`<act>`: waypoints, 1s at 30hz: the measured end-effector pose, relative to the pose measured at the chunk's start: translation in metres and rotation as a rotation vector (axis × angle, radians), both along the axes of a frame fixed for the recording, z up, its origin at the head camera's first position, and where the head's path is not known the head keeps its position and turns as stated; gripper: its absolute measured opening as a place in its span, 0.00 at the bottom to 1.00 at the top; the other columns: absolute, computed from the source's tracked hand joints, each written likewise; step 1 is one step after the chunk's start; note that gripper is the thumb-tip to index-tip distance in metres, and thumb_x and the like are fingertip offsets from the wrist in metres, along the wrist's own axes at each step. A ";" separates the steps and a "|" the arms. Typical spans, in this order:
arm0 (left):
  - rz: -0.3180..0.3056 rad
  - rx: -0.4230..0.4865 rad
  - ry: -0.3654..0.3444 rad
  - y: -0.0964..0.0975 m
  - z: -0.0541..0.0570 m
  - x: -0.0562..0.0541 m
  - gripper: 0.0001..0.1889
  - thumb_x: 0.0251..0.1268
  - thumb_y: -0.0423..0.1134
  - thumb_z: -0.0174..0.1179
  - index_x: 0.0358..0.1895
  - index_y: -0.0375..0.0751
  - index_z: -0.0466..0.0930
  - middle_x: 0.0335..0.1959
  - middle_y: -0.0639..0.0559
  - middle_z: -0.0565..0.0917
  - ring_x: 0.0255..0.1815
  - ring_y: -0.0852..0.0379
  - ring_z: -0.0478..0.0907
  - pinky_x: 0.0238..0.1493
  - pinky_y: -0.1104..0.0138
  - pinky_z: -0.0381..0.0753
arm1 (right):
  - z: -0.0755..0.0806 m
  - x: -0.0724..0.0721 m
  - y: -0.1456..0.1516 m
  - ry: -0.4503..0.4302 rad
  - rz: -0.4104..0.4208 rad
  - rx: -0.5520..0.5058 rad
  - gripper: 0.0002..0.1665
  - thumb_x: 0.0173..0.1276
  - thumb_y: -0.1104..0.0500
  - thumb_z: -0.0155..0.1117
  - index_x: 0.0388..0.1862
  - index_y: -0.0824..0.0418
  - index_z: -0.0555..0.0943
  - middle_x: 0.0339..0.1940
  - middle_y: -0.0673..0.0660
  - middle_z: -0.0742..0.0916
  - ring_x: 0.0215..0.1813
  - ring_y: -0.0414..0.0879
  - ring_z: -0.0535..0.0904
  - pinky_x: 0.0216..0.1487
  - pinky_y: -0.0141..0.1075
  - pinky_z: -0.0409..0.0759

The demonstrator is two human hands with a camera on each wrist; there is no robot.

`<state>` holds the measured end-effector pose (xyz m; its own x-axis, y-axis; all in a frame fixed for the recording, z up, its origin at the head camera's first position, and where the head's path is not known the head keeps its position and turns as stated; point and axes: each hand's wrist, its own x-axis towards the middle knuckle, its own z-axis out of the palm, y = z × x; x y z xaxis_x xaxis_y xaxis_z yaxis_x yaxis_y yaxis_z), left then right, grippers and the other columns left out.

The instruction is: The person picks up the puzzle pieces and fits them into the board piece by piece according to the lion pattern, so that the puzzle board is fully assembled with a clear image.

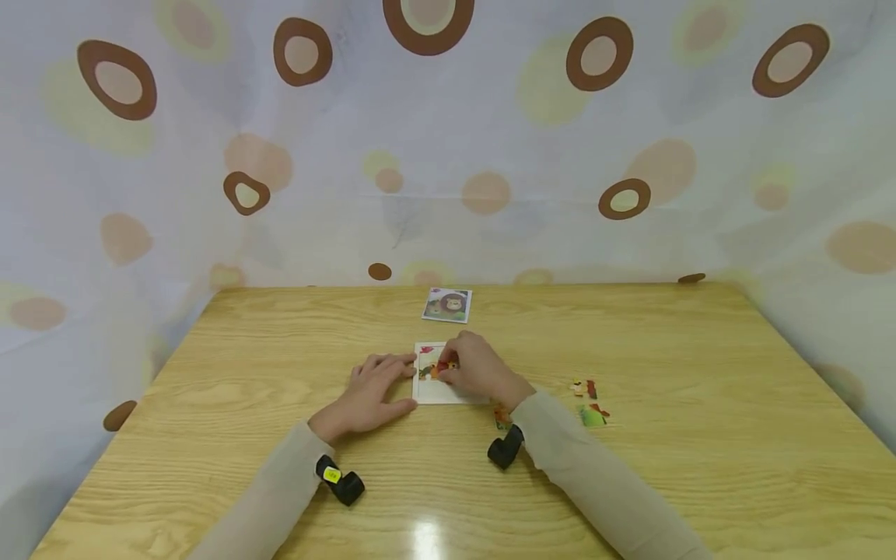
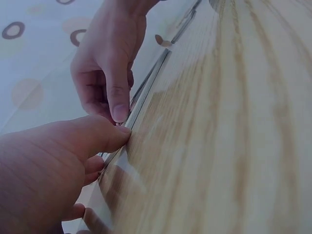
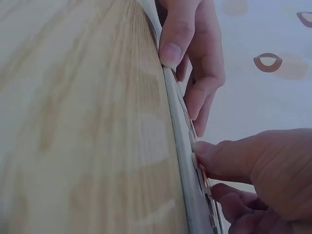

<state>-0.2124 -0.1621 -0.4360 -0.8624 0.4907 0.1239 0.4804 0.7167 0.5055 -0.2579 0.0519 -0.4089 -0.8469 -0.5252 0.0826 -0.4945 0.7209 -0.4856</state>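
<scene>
A white puzzle board [image 1: 435,395] lies at the middle of the table, with several joined colourful pieces on its surface. My left hand [image 1: 372,395] rests at its left side, fingers stretched to the edge and thumb at the near corner. Above the board, my right hand [image 1: 479,369] pinches a small puzzle piece [image 1: 443,367] between thumb and index finger, down among the pieces; the hand hides part of it. From the right wrist view, the right thumb [image 3: 219,158] sits right at the piece layer on the board's rim [image 3: 183,141].
A square picture card with a lion [image 1: 448,305] lies behind the board. Loose puzzle pieces [image 1: 593,415] are on the table to the right, and another piece [image 1: 502,416] is partly under the right wrist. A patterned cloth [image 1: 448,155] hangs behind the wooden table [image 1: 280,334].
</scene>
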 end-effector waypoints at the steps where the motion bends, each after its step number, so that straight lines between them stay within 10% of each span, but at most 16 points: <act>1: -0.002 0.003 0.003 0.000 0.000 0.000 0.22 0.63 0.46 0.62 0.57 0.42 0.75 0.72 0.48 0.66 0.65 0.44 0.61 0.56 0.45 0.57 | 0.001 0.000 0.000 0.001 0.012 -0.003 0.07 0.60 0.59 0.72 0.33 0.62 0.86 0.31 0.53 0.82 0.35 0.43 0.72 0.39 0.35 0.72; 16: 0.007 0.020 -0.023 -0.001 0.001 0.003 0.21 0.63 0.46 0.62 0.57 0.42 0.75 0.72 0.49 0.66 0.67 0.43 0.59 0.57 0.44 0.56 | 0.004 0.006 0.014 0.165 0.217 0.217 0.16 0.64 0.58 0.67 0.50 0.60 0.85 0.35 0.51 0.78 0.31 0.41 0.70 0.35 0.33 0.71; 30: -0.007 -0.011 -0.023 0.000 0.004 0.002 0.22 0.64 0.47 0.61 0.59 0.44 0.74 0.72 0.51 0.66 0.69 0.42 0.58 0.60 0.43 0.55 | 0.008 0.014 0.012 0.269 0.246 0.318 0.06 0.66 0.57 0.65 0.39 0.56 0.85 0.31 0.49 0.74 0.29 0.42 0.67 0.34 0.34 0.68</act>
